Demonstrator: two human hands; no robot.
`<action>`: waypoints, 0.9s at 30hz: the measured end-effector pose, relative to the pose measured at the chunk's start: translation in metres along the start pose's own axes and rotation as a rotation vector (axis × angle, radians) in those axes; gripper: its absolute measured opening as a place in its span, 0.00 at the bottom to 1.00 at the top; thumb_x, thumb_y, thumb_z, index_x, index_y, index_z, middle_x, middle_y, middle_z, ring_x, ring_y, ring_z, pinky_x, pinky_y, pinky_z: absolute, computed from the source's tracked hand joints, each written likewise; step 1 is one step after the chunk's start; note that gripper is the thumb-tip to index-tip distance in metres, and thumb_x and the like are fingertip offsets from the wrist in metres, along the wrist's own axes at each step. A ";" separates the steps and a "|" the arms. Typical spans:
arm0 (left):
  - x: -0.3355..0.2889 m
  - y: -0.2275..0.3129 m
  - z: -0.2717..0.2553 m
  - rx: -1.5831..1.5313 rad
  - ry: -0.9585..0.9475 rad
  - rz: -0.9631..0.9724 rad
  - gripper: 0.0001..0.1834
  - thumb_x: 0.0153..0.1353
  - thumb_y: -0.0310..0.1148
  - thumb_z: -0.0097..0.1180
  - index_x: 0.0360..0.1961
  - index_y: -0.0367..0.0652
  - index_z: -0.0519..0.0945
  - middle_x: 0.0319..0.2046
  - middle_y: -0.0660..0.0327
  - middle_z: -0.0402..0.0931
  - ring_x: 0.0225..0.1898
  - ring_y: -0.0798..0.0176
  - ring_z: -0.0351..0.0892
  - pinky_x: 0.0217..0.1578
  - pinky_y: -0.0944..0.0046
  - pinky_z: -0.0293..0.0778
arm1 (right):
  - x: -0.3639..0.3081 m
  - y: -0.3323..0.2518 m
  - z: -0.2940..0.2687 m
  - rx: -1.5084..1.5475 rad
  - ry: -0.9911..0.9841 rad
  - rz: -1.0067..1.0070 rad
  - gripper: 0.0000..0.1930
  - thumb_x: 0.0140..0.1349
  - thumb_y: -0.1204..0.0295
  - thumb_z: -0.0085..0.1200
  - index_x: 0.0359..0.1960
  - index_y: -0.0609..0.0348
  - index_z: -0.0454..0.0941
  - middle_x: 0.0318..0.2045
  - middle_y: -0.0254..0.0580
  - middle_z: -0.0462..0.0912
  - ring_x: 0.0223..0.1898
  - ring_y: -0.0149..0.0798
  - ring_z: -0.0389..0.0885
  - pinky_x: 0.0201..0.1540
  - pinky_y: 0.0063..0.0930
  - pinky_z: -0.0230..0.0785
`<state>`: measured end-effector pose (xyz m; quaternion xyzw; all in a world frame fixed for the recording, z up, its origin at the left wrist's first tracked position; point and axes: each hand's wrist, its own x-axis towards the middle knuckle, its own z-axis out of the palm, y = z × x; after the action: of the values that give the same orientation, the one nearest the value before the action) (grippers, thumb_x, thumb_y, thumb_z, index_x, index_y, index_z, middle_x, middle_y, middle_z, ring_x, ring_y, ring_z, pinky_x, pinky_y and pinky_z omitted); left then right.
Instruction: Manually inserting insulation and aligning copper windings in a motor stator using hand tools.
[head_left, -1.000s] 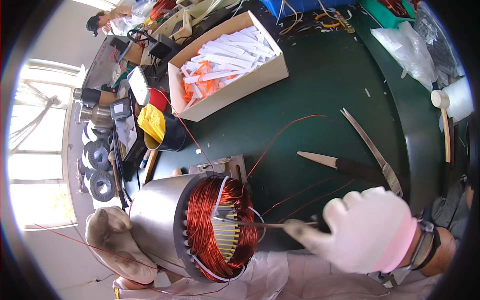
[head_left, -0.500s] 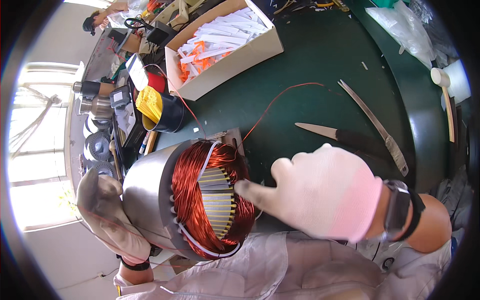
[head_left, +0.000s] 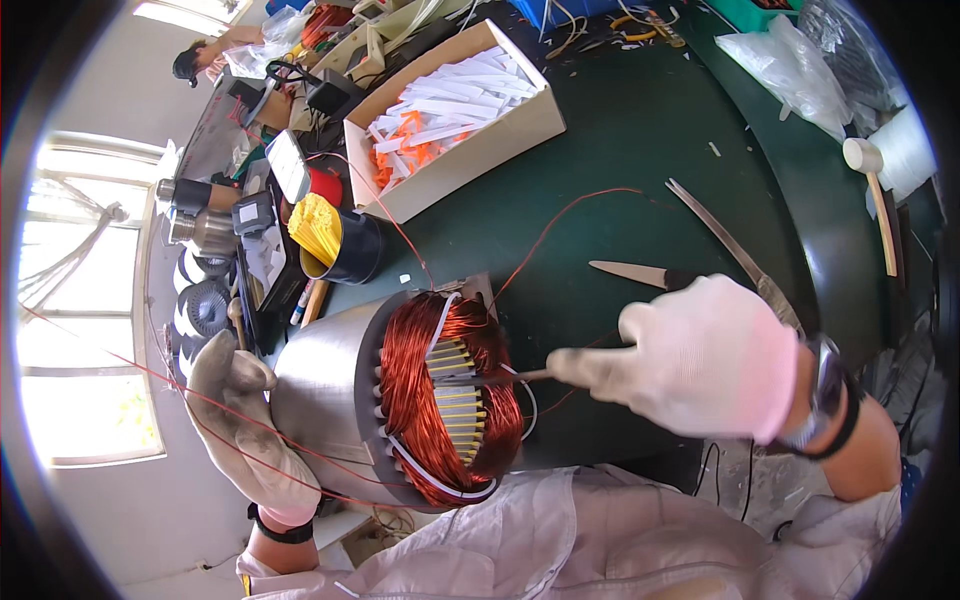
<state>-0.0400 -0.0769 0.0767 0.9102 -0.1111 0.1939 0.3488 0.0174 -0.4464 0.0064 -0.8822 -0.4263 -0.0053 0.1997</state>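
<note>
A metal motor stator [head_left: 318, 375] with red copper windings [head_left: 408, 390], white sleeving and yellow-lined slots lies on its side on the bench. My left hand [head_left: 240, 430], in a soiled white glove, cups its rear rim, fingers bent and the far fingertips partly hidden. To the right of the windings, my right hand [head_left: 690, 360], gloved in white and pink, is closed in a pinch. Between its fingertips is a thin dark strip [head_left: 520, 376], whose other end reaches into the stator's slots; blur hides its exact kind. Loose red wires [head_left: 290, 437] cross before my left hand.
Beyond my right hand lie a short knife [head_left: 630, 272] and a long curved blade [head_left: 715, 228]. A carton of white and orange strips [head_left: 480, 150] and a dark cup [head_left: 358, 250] of yellow strips stand behind the stator. A mallet [head_left: 880, 205] lies far right; a person [head_left: 222, 52] is at the far left.
My right hand has drawn back to the right from the windings, and the dark strip now shows between its fingers and the slots. The view has shifted; a red wire now stretches toward the upper left.
</note>
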 end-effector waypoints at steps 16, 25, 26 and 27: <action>0.000 -0.001 0.005 -0.034 0.032 -0.018 0.46 0.74 0.63 0.49 0.74 0.31 0.60 0.49 0.58 0.66 0.51 0.63 0.66 0.56 0.61 0.64 | -0.016 0.013 -0.024 0.075 -0.194 0.027 0.20 0.68 0.67 0.51 0.60 0.35 0.84 0.26 0.39 0.80 0.24 0.41 0.86 0.23 0.36 0.77; -0.004 0.001 0.004 0.015 0.117 0.011 0.48 0.72 0.67 0.50 0.72 0.31 0.64 0.48 0.58 0.67 0.47 0.63 0.66 0.52 0.61 0.65 | -0.044 -0.012 -0.045 -0.144 -0.019 0.053 0.19 0.49 0.59 0.66 0.46 0.23 0.89 0.18 0.27 0.57 0.15 0.29 0.61 0.18 0.29 0.51; -0.005 0.002 0.005 0.029 0.124 -0.019 0.50 0.71 0.68 0.51 0.73 0.31 0.64 0.48 0.58 0.67 0.47 0.63 0.66 0.52 0.61 0.65 | -0.048 -0.012 -0.036 -0.125 -0.046 0.039 0.20 0.52 0.60 0.64 0.49 0.25 0.88 0.19 0.27 0.58 0.16 0.29 0.63 0.18 0.29 0.53; -0.003 0.005 0.010 0.042 0.122 -0.042 0.51 0.69 0.69 0.52 0.73 0.32 0.64 0.48 0.59 0.67 0.47 0.63 0.66 0.51 0.61 0.65 | -0.056 -0.010 -0.027 -0.105 -0.068 0.035 0.20 0.56 0.61 0.62 0.52 0.26 0.88 0.19 0.28 0.59 0.16 0.29 0.64 0.17 0.28 0.54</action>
<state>-0.0419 -0.0872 0.0713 0.9059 -0.0666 0.2440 0.3398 -0.0215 -0.4918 0.0245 -0.8985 -0.4166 0.0060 0.1385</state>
